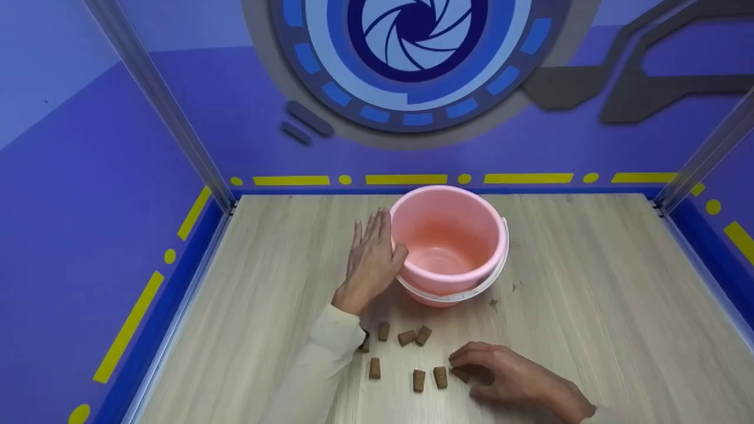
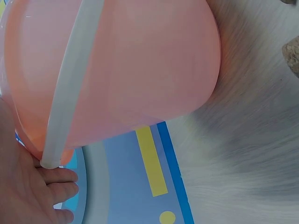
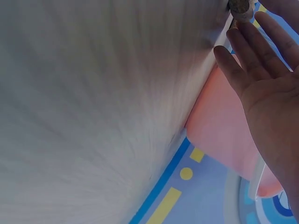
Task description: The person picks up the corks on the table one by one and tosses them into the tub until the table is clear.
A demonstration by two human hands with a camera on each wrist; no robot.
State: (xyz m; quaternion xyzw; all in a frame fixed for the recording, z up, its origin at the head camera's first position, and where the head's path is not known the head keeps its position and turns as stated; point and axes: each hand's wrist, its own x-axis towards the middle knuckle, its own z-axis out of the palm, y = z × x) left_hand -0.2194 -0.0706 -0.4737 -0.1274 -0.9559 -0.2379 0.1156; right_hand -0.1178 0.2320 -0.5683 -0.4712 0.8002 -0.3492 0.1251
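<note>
A pink bucket [image 1: 447, 278] stands upright at the back of the table, its white handle [image 1: 495, 275] hanging down in front. My left hand [image 1: 372, 259] rests against the bucket's left rim with its fingers extended; in the left wrist view, the fingers [image 2: 63, 191] lie beside the handle's end. Low over the table, my right hand [image 1: 509, 377] reaches around a brown cork [image 1: 461, 374] with thumb and fingers apart. In the right wrist view that hand's fingers [image 3: 254, 53] are nearly straight, with a cork [image 3: 241, 9] by their tips; contact is unclear.
Several more corks lie in front of the bucket, among them an upright-looking one [image 1: 374, 368] and a leaning pair with one cork [image 1: 423, 335] on the right. My left sleeve [image 1: 318, 359] partly hides another. Blue panels [image 1: 147, 235] border the wooden table [image 1: 589, 282].
</note>
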